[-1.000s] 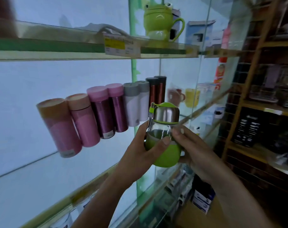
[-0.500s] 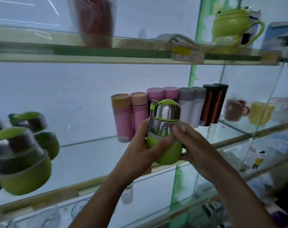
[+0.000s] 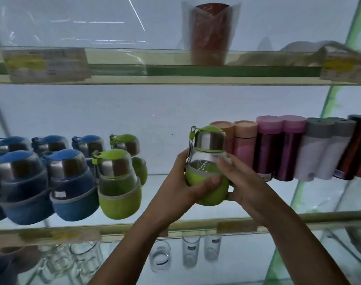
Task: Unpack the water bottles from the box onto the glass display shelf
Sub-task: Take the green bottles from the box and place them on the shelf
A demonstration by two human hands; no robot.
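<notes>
Held item: green water bottle (image 3: pixel 206 163), upright, long axis vertical, over the glass display shelf (image 3: pixel 171 204), apparently not touching it.
Hands: left hand (image 3: pixel 182 182) wraps the sleeve and right hand (image 3: pixel 244 182) grips the opposite side. Both are equally near.
Open room on shelf: gap between the standing green bottles (image 3: pixel 119 182) and the pink flasks (image 3: pixel 245 145).
Next (judgement): lower it straight down, behind the shelf's front edge.

On the glass shelf (image 3: pixel 118 230) we see a bare stretch between the green bottles (image 3: pixel 119 182) on the left and the row of tall flasks (image 3: pixel 245 145) on the right. The upper shelf (image 3: pixel 216 70) closes this room from above.
</notes>
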